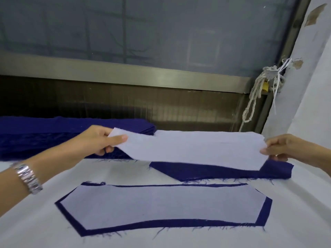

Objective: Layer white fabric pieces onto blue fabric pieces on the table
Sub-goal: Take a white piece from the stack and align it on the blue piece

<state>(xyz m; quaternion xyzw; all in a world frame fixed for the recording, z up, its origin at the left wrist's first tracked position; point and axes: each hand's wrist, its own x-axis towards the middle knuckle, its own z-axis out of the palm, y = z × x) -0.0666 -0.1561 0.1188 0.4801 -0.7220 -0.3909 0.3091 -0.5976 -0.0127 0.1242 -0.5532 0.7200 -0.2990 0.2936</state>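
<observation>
Your left hand (95, 140) and right hand (286, 149), well apart, each pinch an end of one white piece (193, 149) held over one bare blue piece (215, 171) on the table (125, 172), while a second white piece (161, 204) lies on a second blue piece (143, 224) nearer you.

No legible text, label, brand, number or sign appears: none on the white fabric piece (193, 149), the blue fabric piece (215, 171) or the wristwatch (26, 178).
</observation>
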